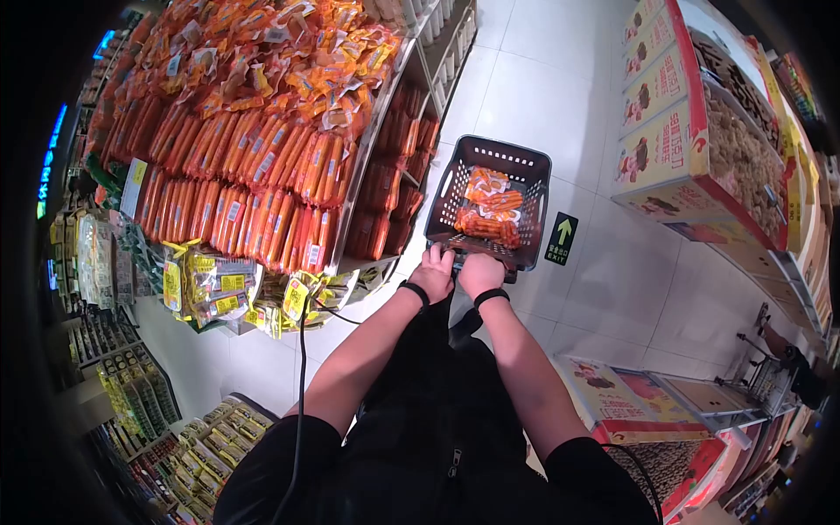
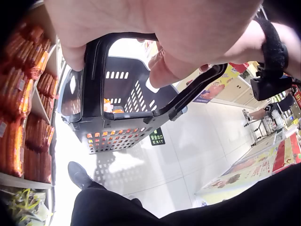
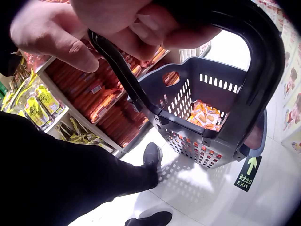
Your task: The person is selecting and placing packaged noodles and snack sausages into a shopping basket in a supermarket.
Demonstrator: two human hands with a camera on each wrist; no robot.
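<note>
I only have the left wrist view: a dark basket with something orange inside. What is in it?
Observer: The head view shows several orange packets lying on the bottom of the basket.
Operator: Is the right hand on the handle too?
Observer: Yes. The right hand grips the handle beside the left hand.
Operator: What is up on the shelf to my left?
Observer: Rows and a heap of orange-red sausage packs, with yellow packs on the tier below.
Operator: Anything on the floor ahead?
Observer: A green EXIT arrow sticker, just right of the basket.
</note>
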